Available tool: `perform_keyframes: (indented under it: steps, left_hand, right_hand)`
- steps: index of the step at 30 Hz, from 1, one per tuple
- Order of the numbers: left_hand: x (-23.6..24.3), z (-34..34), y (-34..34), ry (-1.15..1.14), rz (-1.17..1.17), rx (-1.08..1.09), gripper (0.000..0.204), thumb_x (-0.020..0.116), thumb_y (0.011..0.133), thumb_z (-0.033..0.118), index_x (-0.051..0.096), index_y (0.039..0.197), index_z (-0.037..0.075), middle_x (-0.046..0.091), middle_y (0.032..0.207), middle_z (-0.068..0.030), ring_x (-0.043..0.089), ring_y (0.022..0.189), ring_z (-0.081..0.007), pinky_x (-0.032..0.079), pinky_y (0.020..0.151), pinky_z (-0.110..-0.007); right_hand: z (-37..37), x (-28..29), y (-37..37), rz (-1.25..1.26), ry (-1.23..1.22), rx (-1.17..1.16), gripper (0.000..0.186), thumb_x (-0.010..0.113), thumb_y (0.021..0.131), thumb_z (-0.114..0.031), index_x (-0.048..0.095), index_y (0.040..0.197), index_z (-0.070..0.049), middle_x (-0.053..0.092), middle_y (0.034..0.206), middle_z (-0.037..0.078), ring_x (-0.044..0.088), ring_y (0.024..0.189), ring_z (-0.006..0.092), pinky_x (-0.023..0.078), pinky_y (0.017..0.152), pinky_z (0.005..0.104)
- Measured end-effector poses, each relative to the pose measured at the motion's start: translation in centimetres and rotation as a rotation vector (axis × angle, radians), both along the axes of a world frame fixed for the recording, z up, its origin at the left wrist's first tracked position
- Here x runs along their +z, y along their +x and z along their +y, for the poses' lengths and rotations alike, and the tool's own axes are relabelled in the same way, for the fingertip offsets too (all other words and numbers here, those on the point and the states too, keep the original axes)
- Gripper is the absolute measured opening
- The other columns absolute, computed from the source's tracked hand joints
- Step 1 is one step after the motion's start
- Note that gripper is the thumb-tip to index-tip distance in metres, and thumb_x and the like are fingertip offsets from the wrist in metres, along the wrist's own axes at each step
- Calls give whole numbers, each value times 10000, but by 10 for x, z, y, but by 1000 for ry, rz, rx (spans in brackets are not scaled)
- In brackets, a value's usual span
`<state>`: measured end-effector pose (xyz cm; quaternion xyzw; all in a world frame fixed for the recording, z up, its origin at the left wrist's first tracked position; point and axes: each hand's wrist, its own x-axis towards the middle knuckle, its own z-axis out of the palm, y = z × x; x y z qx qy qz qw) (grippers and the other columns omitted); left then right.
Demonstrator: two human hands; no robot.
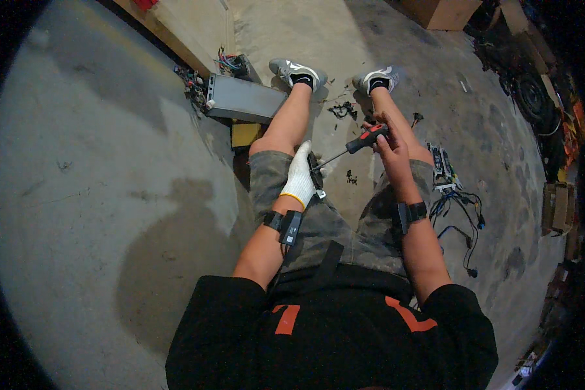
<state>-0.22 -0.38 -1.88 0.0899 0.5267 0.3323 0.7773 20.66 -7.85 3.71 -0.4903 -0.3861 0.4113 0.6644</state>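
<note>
Gripping a small dark part [315, 170] above the lap, the gloved left hand [300, 177] steadies it while the right hand [390, 146] clasps the screwdriver [357, 144]; probably light, rigid, best held by its edges.

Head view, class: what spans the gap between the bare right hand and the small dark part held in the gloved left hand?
In the head view, the screwdriver bridges it: the right hand grips its red-and-black handle, and its shaft runs to the small dark part held by the left hand.
</note>
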Motion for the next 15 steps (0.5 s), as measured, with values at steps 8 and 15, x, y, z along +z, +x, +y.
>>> perform_keyframes:
  steps: [8, 15]
  left_hand:
    - [-3, -1, 8, 24, 37, 1, 355, 637, 909, 441, 540, 976, 107, 559, 852, -61, 544, 634, -195, 485, 480, -335]
    - [-4, 1, 9, 11, 60, -10, 331, 644, 908, 426, 539, 979, 119, 558, 831, -54, 548, 626, -188, 485, 460, -327]
  right_hand:
    - [1, -24, 3, -217, 89, -126, 428, 534, 1017, -158, 437, 1409, -15, 591, 1270, 132, 609, 1103, 209, 506, 925, 314]
    - [-1, -13, -2, -83, -17, -150, 425, 556, 1016, -173, 463, 1387, 13, 628, 1198, 97, 612, 1059, 155, 505, 872, 280]
